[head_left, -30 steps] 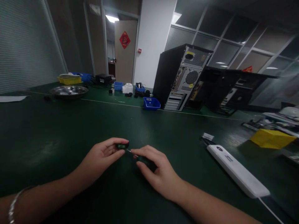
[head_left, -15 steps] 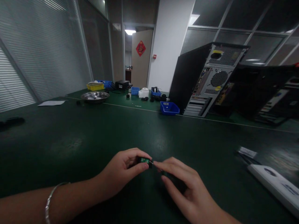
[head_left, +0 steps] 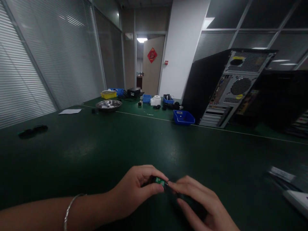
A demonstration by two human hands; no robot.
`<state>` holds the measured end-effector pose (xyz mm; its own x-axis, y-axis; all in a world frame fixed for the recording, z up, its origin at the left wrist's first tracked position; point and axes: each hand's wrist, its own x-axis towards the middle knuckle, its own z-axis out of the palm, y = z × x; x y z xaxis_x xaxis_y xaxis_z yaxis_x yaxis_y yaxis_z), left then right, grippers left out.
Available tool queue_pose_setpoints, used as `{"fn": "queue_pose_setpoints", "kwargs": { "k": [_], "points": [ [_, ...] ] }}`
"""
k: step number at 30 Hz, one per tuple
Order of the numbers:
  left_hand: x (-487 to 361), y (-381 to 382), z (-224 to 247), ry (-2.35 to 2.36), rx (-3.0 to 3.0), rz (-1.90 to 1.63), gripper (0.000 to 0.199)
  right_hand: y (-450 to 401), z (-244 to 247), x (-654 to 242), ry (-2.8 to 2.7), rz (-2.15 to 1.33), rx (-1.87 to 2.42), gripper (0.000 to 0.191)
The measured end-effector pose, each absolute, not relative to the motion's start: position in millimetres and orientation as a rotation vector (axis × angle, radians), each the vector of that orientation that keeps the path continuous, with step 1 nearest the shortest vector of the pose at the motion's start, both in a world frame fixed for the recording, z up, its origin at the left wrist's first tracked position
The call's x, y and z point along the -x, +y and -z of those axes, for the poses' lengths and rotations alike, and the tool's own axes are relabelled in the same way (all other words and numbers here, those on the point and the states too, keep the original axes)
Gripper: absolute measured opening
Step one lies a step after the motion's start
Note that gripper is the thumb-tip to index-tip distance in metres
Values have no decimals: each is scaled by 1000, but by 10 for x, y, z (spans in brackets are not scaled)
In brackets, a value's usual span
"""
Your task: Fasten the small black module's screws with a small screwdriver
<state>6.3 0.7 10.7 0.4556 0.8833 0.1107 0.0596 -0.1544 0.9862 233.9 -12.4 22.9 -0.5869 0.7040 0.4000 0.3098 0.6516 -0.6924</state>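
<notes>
My left hand (head_left: 141, 186), with a silver bangle at its wrist, pinches a small green circuit board (head_left: 159, 181) set in a dark part between thumb and fingers. My right hand (head_left: 202, 197) is closed just right of it, its forefinger almost touching the board's edge. Between the right fingers runs a slim dark tool (head_left: 177, 194), whose thin tip meets the board's right end. Shadow and the fingers hide most of this tool, so its exact kind is unclear. Both hands are held low above the dark green table (head_left: 120, 144).
A blue bin (head_left: 183, 118) stands before a black computer tower (head_left: 216, 89) at the back right. Further left are a metal bowl (head_left: 108, 105), a white sheet (head_left: 70, 111) and dark objects (head_left: 33, 131). A white device (head_left: 298, 200) lies at the right edge.
The whole scene has shifted right and slightly down in view, as the camera turned left. Both hands keep the same grip, the tool's tip still at the board's end.
</notes>
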Motion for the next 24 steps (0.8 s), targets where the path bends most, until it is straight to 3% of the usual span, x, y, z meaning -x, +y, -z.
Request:
{"fn": "queue_pose_setpoints", "kwargs": {
  "k": [9, 17, 24],
  "points": [
    [-107, -6, -130, 756, -1268, -912, 17, -126, -198, -2320, -2156, -765, 764, 50],
    [-126, -61, -163, 789, -1232, -922, 17, -167, -213, -2319, -2139, -935, 795, 35],
    [-161, -79, -153, 748, -1174, -949, 23, -199, -260, -2315, -2187, -833, 804, 33]
  ]
}}
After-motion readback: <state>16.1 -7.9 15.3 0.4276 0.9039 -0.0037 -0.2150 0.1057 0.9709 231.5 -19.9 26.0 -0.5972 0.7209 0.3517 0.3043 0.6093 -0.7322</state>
